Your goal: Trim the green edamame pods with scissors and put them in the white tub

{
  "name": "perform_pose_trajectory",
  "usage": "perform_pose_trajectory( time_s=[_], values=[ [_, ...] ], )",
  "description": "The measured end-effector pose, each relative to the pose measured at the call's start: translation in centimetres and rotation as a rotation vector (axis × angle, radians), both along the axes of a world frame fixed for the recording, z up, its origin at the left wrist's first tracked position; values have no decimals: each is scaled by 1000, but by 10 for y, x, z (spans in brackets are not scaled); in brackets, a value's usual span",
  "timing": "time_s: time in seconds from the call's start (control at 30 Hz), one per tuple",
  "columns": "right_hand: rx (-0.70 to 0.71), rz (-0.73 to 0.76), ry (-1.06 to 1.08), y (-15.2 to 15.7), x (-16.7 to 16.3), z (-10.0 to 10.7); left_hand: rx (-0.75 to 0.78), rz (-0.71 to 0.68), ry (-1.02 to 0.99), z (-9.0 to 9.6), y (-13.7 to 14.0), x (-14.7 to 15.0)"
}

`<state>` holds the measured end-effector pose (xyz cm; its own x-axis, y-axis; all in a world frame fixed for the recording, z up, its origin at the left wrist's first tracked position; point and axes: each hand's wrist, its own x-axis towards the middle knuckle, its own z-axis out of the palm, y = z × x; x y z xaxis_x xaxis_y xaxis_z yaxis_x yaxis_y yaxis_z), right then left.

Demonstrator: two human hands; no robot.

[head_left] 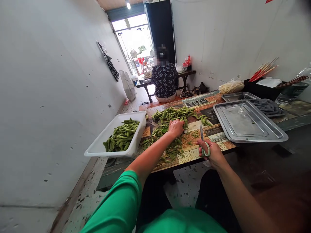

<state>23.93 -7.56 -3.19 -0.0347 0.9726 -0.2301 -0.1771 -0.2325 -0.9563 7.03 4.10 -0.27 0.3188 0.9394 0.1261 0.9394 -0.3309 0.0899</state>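
Note:
My left hand (pixel 177 127) reaches to the near side of a heap of green edamame pods (pixel 171 113), its fingers curled down and closed on pods there; the fingertips are partly hidden. In my right hand (pixel 212 152) is a pair of scissors (pixel 206 147) with pale green handles, its blades pointing up and away from me near the table edge. Cut stems and leafy trimmings (pixel 155 136) lie under and around my left forearm. On the left, a white plastic tub (pixel 139 139) contains many edamame pods (pixel 123 134).
Metal trays (pixel 250 121) rest on the table's right side, one with a dark grey cloth (pixel 267 106). Behind them are a bag of pale sticks (pixel 231 86) and a black box (pixel 261 89) with red sticks. A person (pixel 165 77) sits farther off, back turned, at another table.

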Motion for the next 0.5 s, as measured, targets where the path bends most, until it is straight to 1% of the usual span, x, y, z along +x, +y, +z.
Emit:
perform_pose_trajectory(
  time_s=[0.1,0.2,0.3,0.37,0.5],
  values=[
    [-17,89,-54,2,-2,1,20,-4,-28,2,-6,-3],
    [-42,219,-114,3,-5,7,28,-34,-218,4,-13,-7],
    [-39,289,-190,7,-9,12,41,-68,-420,7,-21,-9],
    [-41,305,-253,10,-10,13,0,-81,-532,7,-25,-10],
    [-35,322,-371,15,-11,12,-182,-36,-776,9,-31,-11]
  ],
)
